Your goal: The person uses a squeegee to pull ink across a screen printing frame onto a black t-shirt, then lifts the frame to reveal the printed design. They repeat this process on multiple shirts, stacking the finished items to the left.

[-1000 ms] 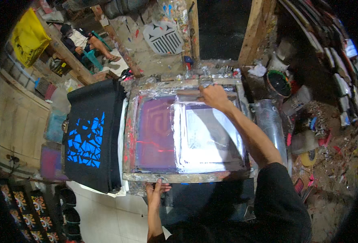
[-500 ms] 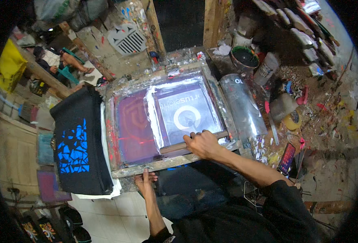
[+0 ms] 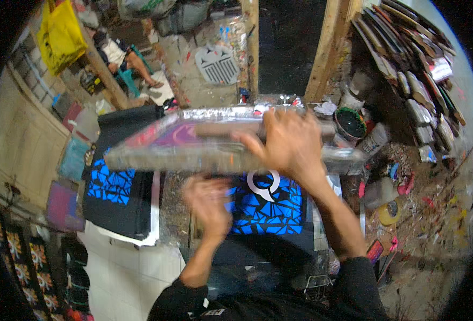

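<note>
A wooden-framed printing screen (image 3: pixel 183 156) is tilted with its near edge raised. My right hand (image 3: pixel 294 140) is closed over the long wooden handle of a squeegee (image 3: pixel 220 129) lying across the screen, with the thumb stretched along its near side. Under the lifted frame lies black fabric (image 3: pixel 266 247) printed with blue shards (image 3: pixel 268 216) and a white ring-shaped mark (image 3: pixel 255 186). My left hand (image 3: pixel 210 206) hovers below the frame's near edge, left of the print. Motion smears its fingers, and I cannot tell whether they touch anything.
More black fabric with a blue shard print (image 3: pixel 110 182) hangs over a stack at the left. Dark ink fills a bucket (image 3: pixel 350 123) at the right, near a yellow tape roll (image 3: pixel 389 213). Long wooden pieces (image 3: pixel 407 69) are piled far right. A person (image 3: pixel 124 56) sits far left.
The screen's near edge has risen from the board, uncovering the blue and white print. My right hand moved away from me with the squeegee. My left hand left the frame's near edge.
</note>
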Demonstrator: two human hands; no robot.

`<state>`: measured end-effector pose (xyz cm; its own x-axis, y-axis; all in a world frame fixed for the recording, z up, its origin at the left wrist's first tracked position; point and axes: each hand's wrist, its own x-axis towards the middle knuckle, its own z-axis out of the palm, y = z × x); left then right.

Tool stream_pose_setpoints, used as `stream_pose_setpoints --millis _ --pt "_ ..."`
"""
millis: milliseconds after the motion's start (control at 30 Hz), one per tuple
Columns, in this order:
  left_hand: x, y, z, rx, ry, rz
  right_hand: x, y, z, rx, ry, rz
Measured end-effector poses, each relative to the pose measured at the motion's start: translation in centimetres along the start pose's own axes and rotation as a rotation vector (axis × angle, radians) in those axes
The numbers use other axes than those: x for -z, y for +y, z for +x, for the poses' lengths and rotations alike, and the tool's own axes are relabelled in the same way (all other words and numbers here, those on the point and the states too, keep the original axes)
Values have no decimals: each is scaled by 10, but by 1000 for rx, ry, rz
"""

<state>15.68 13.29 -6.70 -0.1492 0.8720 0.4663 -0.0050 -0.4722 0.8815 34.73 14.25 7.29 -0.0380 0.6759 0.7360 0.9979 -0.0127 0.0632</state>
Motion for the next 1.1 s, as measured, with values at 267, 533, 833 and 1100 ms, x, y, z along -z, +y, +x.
stream_pose_setpoints --millis 267,533,833,1100 --pt "-115 -138 -40 -12 -1395 -132 -4 54 144 -66 -318 51" --pt "-89 -257 210 -488 -958 1037 -4 61 162 -126 -392 31" --pt "172 -97 213 21 47 341 -15 74 189 -178 -357 66" --pt "349 30 263 -521 559 1315 -21 80 209 -145 -359 72"
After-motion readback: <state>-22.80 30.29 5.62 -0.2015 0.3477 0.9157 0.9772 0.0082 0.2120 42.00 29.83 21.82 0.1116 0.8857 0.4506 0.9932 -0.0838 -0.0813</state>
